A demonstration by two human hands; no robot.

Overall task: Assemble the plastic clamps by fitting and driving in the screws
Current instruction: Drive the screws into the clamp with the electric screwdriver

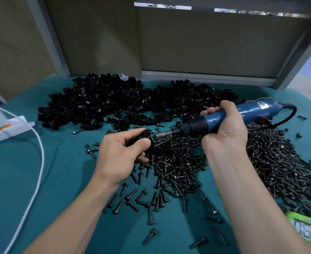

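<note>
Left hand [120,153] pinches a clamp [145,137], right hand [224,125] grips the screwdriver [215,120] — driving now, next likely seat the screw flush.

Brown partition panels [215,43], teal table cover [63,171]

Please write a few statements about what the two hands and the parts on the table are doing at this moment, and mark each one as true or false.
1. The right hand grips the blue electric screwdriver. True.
2. The left hand lies flat and empty on the table. False: the left hand holds a black clamp at the screwdriver's bit.
3. The pile of black clamps lies farther from the person than the loose screws. True.
4. The table cover is red. False: the cover is teal.
5. A white cable runs over the table's left side. True.
</note>
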